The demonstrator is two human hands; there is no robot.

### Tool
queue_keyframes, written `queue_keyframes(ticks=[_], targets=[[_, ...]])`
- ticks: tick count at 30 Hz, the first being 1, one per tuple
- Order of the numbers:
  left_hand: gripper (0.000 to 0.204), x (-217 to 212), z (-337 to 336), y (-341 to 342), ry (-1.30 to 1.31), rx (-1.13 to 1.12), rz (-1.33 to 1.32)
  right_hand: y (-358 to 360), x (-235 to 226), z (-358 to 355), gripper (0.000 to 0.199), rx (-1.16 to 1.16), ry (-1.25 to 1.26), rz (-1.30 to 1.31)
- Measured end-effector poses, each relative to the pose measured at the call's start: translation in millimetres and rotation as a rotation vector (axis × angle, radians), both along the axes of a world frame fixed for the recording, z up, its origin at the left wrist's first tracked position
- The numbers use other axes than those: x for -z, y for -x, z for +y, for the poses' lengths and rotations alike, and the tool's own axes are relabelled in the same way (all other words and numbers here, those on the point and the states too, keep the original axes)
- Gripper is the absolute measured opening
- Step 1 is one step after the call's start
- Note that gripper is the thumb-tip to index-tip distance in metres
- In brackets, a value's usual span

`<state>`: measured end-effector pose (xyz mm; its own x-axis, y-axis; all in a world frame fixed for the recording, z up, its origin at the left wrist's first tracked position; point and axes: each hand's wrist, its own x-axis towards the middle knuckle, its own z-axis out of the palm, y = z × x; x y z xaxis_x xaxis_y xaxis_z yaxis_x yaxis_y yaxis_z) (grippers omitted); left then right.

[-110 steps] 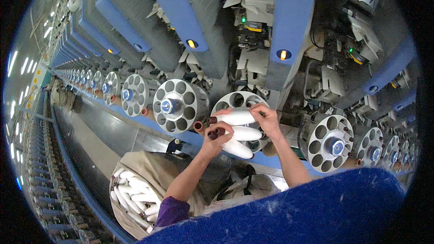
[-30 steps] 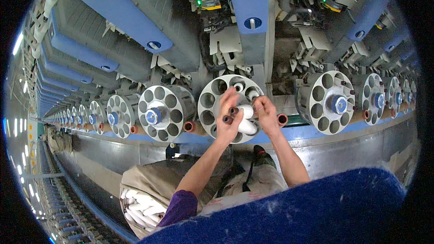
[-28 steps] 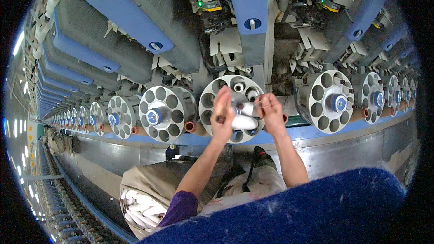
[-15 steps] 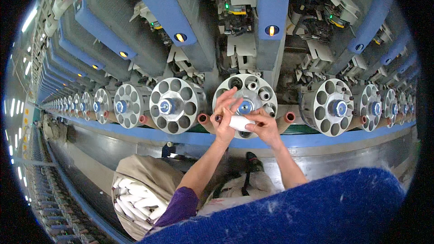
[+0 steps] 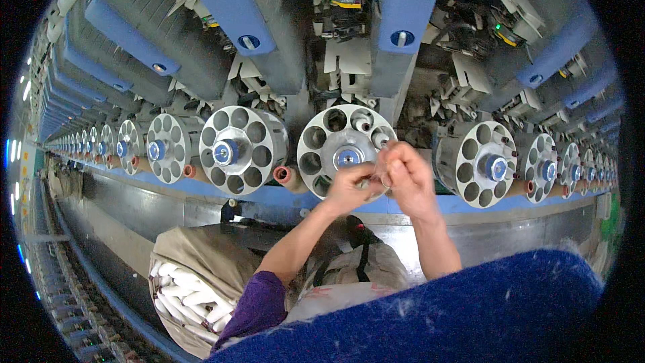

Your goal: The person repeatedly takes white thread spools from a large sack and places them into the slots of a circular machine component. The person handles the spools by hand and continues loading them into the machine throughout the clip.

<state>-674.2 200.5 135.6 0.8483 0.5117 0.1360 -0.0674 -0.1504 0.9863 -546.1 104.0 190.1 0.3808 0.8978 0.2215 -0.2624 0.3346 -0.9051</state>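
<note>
Both hands meet in front of the lower right of a round, many-holed bobbin magazine (image 5: 333, 150) with a blue hub (image 5: 349, 158). My left hand (image 5: 351, 191) is closed, thumb and fingers drawn together, slightly smeared. Beside it my right hand (image 5: 411, 181) is raised, its fingers pinched together at the magazine's right rim. What either hand holds, if anything, is too small or hidden to make out. White yarn bobbins sit in the upper right pockets, one bobbin (image 5: 363, 122) near the top and another bobbin (image 5: 380, 140) close to my right fingers. My hands cover the lower right pockets.
More round magazines, such as one magazine on the left (image 5: 259, 133) and one on the right (image 5: 465, 173), line the machine. A reddish tube end (image 5: 283, 175) juts out between them. A beige sack (image 5: 201, 249) of white bobbins (image 5: 178, 292) stands at lower left. Blue machine posts (image 5: 403, 7) rise behind.
The white bobbin held between both hands is no longer visible in them. My right hand has risen and closed into a pinch; my left has dropped lower. The view has shifted slightly.
</note>
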Motion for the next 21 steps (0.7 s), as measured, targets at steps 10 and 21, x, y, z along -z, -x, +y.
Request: queue_keyframes(ticks=[10,21], targets=[[0.039,44,-4,61,-0.528,-0.655,0.227,-55,38,71,0.029,0.016,0.357,-0.717],[0.02,-53,-171,244,-0.343,-1.37,0.506,-240,138,211,0.029,0.516,0.467,-0.944]])
